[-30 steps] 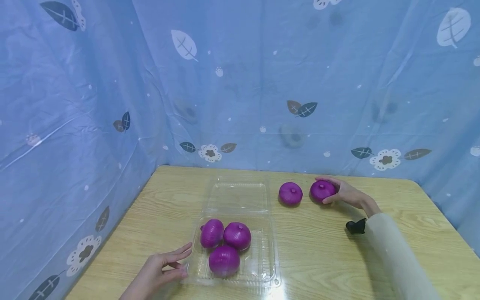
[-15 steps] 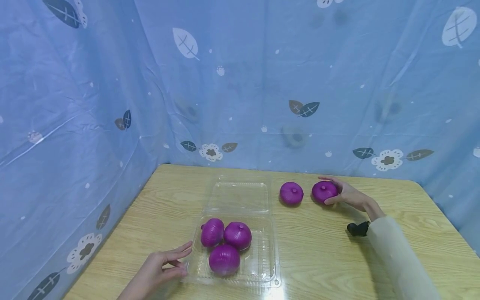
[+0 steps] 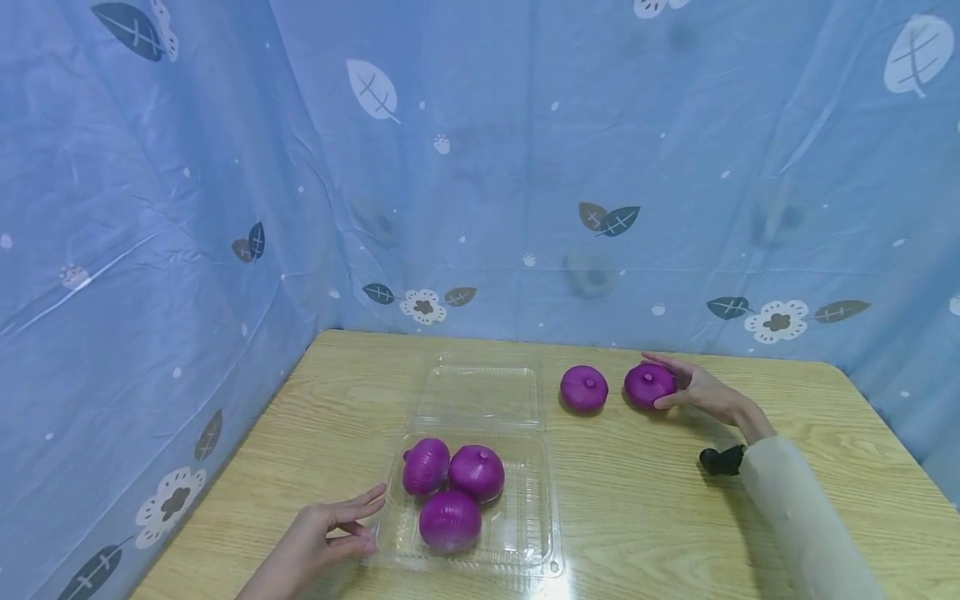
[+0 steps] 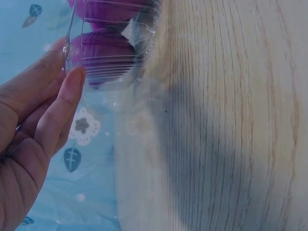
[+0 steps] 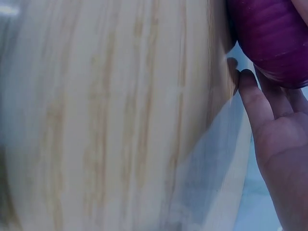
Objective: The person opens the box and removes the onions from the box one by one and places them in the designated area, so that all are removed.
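In the head view, my right hand (image 3: pixel 701 392) is at a purple onion (image 3: pixel 649 386) on the far right part of the table. Its thumb is in front and a finger behind, both fairly straight. The right wrist view shows this onion (image 5: pixel 274 38) close beside the extended fingers (image 5: pixel 255 98). A second onion (image 3: pixel 584 389) stands just left of it. My left hand (image 3: pixel 318 533) pinches the left rim of a clear plastic clamshell box (image 3: pixel 517 533), its lid (image 3: pixel 480 387) folded back. Inside the box lie three onions (image 3: pixel 450 521). The left wrist view shows the rim between thumb and finger (image 4: pixel 72 86).
The wood-grain table (image 3: pixel 615 508) has a blue patterned curtain (image 3: pixel 480 183) behind it and on its left side. A black object (image 3: pixel 722 461) shows by the right sleeve (image 3: pixel 802 517).
The right hand has drawn slightly back to the right, while its onion stays in place. The left hand, box and other onions have not moved; the head view shifts a little.
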Available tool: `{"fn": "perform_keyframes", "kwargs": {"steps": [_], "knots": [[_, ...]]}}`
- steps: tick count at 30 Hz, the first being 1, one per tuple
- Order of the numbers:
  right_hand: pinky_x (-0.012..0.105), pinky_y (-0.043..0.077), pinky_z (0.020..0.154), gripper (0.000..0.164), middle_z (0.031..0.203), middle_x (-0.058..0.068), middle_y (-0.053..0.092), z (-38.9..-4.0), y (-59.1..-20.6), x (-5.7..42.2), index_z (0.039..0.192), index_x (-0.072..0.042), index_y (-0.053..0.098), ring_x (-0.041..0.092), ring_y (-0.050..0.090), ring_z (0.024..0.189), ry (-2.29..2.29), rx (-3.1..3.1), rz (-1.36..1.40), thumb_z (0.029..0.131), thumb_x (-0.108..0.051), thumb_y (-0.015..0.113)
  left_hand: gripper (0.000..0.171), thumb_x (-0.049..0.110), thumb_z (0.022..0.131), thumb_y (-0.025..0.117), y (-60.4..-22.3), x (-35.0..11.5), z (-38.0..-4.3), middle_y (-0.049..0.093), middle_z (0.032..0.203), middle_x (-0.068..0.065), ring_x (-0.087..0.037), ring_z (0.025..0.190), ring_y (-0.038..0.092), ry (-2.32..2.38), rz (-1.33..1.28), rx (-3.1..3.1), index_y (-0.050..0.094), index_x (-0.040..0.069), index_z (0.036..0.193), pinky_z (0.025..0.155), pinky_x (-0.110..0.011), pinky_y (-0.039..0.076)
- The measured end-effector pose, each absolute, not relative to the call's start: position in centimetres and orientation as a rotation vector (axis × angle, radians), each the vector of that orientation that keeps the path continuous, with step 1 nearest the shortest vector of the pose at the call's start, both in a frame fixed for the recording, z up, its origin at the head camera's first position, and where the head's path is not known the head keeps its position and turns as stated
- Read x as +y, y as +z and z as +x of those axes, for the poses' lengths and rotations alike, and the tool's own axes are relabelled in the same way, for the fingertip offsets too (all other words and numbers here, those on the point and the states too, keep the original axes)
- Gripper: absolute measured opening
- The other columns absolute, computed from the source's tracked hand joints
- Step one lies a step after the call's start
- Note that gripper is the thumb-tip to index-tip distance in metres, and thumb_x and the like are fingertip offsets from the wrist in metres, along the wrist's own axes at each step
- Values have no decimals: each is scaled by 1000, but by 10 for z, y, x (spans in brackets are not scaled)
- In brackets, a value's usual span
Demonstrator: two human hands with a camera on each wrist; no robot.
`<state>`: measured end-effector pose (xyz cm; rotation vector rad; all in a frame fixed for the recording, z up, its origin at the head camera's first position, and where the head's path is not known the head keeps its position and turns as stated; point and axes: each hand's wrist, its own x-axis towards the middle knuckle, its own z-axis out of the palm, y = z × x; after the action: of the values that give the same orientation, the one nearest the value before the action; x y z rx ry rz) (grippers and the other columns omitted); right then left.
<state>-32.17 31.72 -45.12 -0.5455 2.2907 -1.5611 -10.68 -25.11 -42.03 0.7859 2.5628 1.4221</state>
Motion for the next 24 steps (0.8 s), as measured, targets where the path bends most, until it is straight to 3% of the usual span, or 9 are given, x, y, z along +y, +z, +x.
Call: {"fn": "perform_keyframes", "kwargs": {"steps": [17, 20, 24], "knots": [[17, 43, 94, 77, 153, 27, 15, -316, -448, 335, 146, 9, 20, -11, 46, 115, -1679, 2181, -616, 85, 4, 66, 52, 12, 86, 70, -422, -250, -106, 51, 125, -33, -2, 80, 63, 1398, 820, 2603, 52, -15, 126, 65, -24, 56], [18, 43, 95, 70, 154, 16, 26, -314, -445, 345, 145, 11, 21, -9, 46, 118, -1705, 2167, -641, 88, 6, 61, 49, 12, 85, 71, -423, -250, -106, 51, 126, -32, -2, 79, 63, 1379, 834, 2630, 54, -14, 123, 63, -23, 55], [16, 45, 91, 59, 144, -10, 46, -306, -437, 356, 144, 9, 29, -7, 47, 120, -1722, 2231, -639, 93, 2, 58, 48, 11, 84, 71, -424, -251, -106, 50, 127, -33, -2, 78, 63, 1362, 871, 2661, 56, -15, 121, 59, -22, 53]]}}
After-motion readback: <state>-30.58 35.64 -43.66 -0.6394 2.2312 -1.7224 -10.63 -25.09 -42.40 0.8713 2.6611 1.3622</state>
